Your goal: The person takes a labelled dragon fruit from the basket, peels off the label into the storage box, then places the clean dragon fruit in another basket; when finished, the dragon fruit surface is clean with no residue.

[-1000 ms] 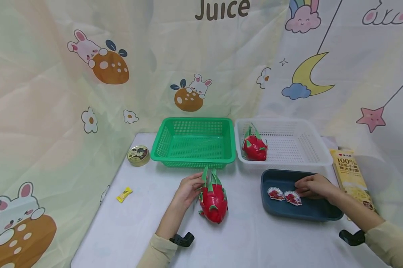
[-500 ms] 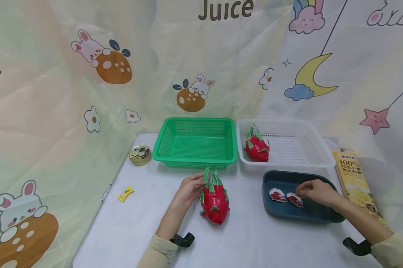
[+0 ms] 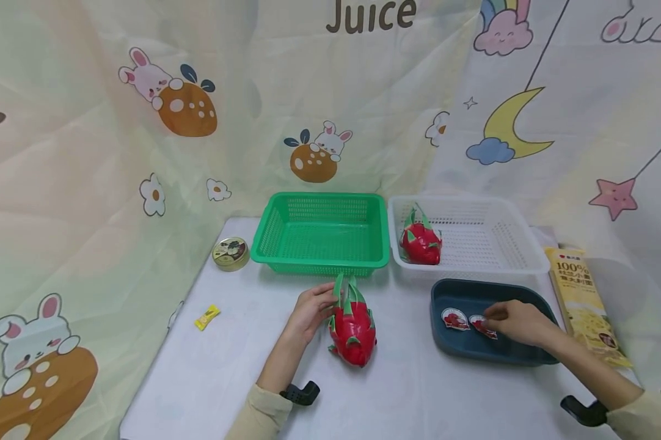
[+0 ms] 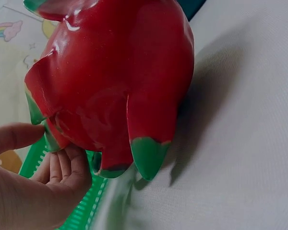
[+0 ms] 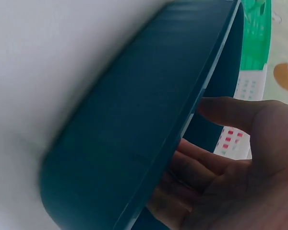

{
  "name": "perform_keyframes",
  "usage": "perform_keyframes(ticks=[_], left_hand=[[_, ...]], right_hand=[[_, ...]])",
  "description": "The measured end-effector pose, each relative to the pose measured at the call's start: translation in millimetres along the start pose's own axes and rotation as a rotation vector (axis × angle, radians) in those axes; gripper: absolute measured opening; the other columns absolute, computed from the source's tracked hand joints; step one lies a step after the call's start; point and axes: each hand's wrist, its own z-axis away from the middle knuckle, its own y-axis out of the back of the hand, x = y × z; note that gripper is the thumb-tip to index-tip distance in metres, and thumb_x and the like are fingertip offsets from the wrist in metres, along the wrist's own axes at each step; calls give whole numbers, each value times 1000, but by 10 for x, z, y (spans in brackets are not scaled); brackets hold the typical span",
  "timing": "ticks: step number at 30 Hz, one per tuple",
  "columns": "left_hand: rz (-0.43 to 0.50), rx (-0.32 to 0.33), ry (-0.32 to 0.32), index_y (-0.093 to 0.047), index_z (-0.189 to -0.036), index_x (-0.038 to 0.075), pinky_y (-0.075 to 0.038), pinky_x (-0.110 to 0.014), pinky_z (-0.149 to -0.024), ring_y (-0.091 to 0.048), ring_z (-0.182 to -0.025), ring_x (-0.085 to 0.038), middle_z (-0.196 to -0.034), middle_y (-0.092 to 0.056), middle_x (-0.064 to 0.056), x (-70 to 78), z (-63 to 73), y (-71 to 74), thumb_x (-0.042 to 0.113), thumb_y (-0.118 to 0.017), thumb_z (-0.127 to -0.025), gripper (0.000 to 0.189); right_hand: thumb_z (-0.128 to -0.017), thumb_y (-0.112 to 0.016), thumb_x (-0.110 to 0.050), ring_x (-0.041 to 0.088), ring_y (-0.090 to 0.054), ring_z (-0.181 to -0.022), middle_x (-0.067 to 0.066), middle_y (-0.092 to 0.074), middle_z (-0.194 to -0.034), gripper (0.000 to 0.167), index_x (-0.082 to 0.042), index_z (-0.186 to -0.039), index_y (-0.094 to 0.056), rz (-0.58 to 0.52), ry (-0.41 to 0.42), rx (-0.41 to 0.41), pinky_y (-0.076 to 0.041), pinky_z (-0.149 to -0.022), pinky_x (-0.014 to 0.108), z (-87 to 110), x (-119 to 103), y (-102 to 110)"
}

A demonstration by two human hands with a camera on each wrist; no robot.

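A red dragon fruit [image 3: 352, 335] with green leaf tips stands on the white tabletop near the middle. My left hand [image 3: 312, 310] pinches one of its green leaves; in the left wrist view the thumb [image 4: 19, 136] lies opposite the fingers. My right hand [image 3: 517, 321] is over a dark blue tray [image 3: 451, 348], its fingertips by the right-hand fruit sticker [image 3: 483, 329], partly covering it. Beside that lies another fruit sticker [image 3: 454, 318]. In the right wrist view the thumb [image 5: 225, 111] and fingers are apart, and the tray's rim hides some fingertips.
Behind stand a green basket [image 3: 319, 267] and a white basket [image 3: 495, 267] holding a second dragon fruit [image 3: 421, 244]. A round tin [image 3: 230, 253] and a yellow wrapped candy [image 3: 207, 317] lie left. A yellow pasta packet [image 3: 586, 311] lies beyond the tray's right end.
My right hand has drawn slightly nearer and lower over the right-hand sticker, covering part of it. The left hand and its dragon fruit stay in place. The head view has shifted slightly.
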Motion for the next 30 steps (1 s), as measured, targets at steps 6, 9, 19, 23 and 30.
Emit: perform_keyframes(ticks=[6, 9, 19, 23, 30], left_hand=[[-15, 21, -9, -59, -140, -5, -58, -35, -95, -67, -114, -26, -137, -63, -26, 13, 14, 1, 3, -66, -95, 46], [-27, 21, -18, -60, -140, -5, -58, -35, -95, -66, -115, -27, -138, -63, -27, 14, 18, 4, 4, -66, -95, 46], [-24, 7, -16, -59, -140, -6, -57, -38, -98, -66, -115, -27, -137, -64, -25, 0, 13, 29, 6, -66, -96, 46], [-14, 5, -21, -60, -139, -6, -57, -38, -97, -68, -108, -22, -133, -67, -23, 7, 28, 20, 5, -65, -97, 44], [-7, -11, -26, -59, -139, -7, -57, -39, -97, -69, -108, -22, -131, -68, -24, 13, 39, 34, 8, -63, -100, 42]], right_hand=[[-97, -72, -31, 39, -68, -101, 24, -73, -111, 47, 8, -123, -69, 39, 1, 4, -55, -85, 63, -38, -11, -55], [-96, -73, -35, 45, -65, -105, 30, -69, -117, 51, 6, -125, -68, 34, -7, 22, -53, -86, 66, -58, 10, -46], [-104, -63, -37, 34, -69, -103, 27, -69, -124, 51, 6, -132, -65, -213, -52, 37, -61, -82, 46, -48, -50, 59], [-105, -62, -39, 36, -70, -110, 25, -69, -127, 54, 5, -137, -62, -320, -18, 47, -63, -84, 42, -11, -212, 44], [-104, -65, -36, 33, -68, -118, 26, -63, -139, 56, 2, -143, -57, -536, 106, 31, -61, -91, 41, -18, -583, 40]])
